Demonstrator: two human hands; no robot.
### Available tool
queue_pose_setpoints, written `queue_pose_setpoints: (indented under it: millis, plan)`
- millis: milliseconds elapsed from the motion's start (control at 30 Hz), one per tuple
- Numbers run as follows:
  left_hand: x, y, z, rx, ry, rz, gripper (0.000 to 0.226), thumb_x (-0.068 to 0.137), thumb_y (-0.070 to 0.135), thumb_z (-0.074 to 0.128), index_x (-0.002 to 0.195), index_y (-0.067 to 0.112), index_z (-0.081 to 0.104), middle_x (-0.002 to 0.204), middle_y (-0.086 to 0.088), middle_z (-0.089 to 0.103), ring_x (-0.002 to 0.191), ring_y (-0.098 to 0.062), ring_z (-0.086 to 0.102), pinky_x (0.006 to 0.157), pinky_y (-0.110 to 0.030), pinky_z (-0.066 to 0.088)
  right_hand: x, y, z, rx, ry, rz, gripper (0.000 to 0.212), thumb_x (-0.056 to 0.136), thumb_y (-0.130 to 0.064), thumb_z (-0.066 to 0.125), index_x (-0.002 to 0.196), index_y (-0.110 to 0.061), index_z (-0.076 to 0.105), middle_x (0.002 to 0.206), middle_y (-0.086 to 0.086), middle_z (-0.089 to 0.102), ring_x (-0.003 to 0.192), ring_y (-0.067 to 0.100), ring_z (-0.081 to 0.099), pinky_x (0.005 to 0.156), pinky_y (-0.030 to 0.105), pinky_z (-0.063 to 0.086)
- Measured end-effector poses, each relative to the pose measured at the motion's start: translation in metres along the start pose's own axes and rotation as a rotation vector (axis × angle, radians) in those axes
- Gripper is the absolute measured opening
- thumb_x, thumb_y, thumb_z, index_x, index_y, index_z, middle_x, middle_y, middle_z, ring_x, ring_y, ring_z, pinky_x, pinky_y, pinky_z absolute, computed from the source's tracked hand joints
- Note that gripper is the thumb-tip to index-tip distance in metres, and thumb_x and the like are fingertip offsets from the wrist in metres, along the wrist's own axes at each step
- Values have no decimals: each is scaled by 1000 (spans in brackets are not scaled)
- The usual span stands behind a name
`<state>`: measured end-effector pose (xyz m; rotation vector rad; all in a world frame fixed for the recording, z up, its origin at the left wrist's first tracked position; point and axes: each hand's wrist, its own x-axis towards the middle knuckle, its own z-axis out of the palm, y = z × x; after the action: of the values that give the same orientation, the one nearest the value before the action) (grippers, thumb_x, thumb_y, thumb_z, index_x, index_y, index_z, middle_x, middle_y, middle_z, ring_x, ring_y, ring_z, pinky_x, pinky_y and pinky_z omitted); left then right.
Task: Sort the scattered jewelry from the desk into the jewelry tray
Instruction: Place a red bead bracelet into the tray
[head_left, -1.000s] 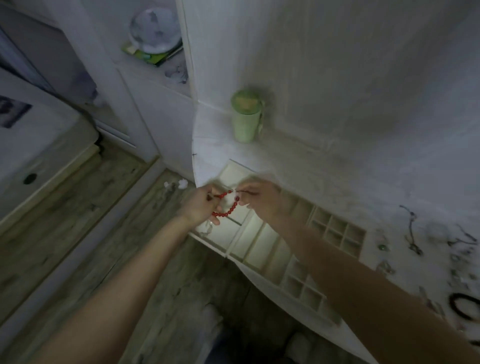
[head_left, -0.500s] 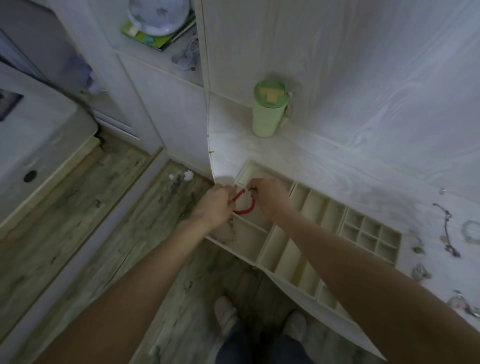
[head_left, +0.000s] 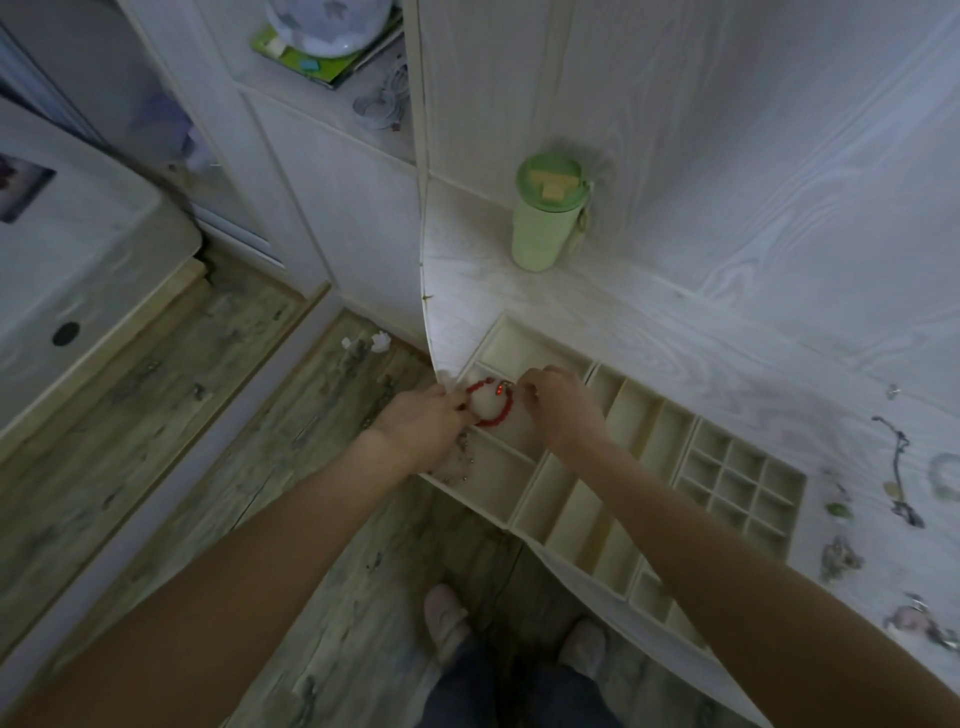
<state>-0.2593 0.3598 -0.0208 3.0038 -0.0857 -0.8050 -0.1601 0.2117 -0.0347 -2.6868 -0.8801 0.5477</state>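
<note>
You lowered the red bracelet (head_left: 491, 406) into the tray (head_left: 737, 470) at the middle of the frame — your left hand (head_left: 423, 428) and right hand (head_left: 558, 402) each pinched a side. It was nearly put away — more jewelry waited at the right.

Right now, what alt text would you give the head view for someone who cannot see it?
Both hands, left and right, hold a red beaded bracelet over a left-end compartment of a cream jewelry tray on a white desk. A green lidded cup stands behind; loose jewelry lies to the right.
</note>
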Motion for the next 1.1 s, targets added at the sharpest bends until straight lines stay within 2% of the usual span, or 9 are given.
queue_pose_setpoints:
  millis: [67, 200, 367, 533, 733, 967, 1100]
  plan:
    - [1, 1, 0, 29, 6, -12, 52, 93, 20, 44, 143, 31, 34, 145, 3, 32, 127, -21, 37, 84, -31, 44, -5, 0, 4, -13, -27, -4, 21, 94, -9, 43, 98, -10, 63, 94, 8, 55, 91, 32, 58, 68, 30, 38]
    - [1, 4, -2, 63, 2, -25, 53, 92, 20, 44, 143, 32, 33, 145, 2, 33, 122, -23, 41, 76, -31, 42, -8, -7, 15, -26, -130, -21, 27, 96, -14, 45, 119, -16, 61, 110, 7, 53, 99, 31, 58, 81, 37, 49]
    - [-3, 3, -2, -10, 12, -35, 54, 92, 21, 44, 142, 36, 34, 149, 5, 26, 123, -22, 39, 80, -33, 45, -6, -19, 15, -17, -209, -111, 28, 95, -22, 48, 116, -14, 65, 125, 8, 52, 109, 29, 56, 91, 37, 47]
    - [-5, 0, -1, -72, -32, -40, 58, 91, 21, 44, 143, 42, 30, 154, 8, 18, 122, -25, 42, 81, -35, 47, -4, -21, -1, -67, -65, -23, 29, 94, -27, 49, 117, -16, 62, 112, 7, 59, 103, 28, 58, 75, 34, 44]
    - [-4, 3, -4, -24, -22, -38, 57, 94, 22, 42, 145, 41, 26, 155, 3, 19, 122, -26, 44, 80, -33, 43, 3, -31, 6, -254, 37, -55, 27, 96, -32, 46, 111, -12, 56, 101, 7, 57, 86, 26, 61, 62, 30, 37]
    - [-1, 3, -5, 10, -47, -45, 52, 94, 23, 42, 143, 37, 33, 154, 1, 21, 123, -25, 44, 81, -34, 45, 3, -28, -2, -276, 67, -70, 21, 93, -23, 49, 107, -7, 50, 103, 9, 50, 88, 27, 59, 62, 31, 35]
    - [0, 4, -5, 16, -44, -35, 51, 94, 23, 43, 143, 35, 35, 154, 0, 20, 125, -24, 41, 88, -35, 42, 2, -21, 4, -364, 27, -77, 22, 95, -12, 46, 115, -10, 54, 112, 9, 52, 90, 27, 61, 61, 29, 36]
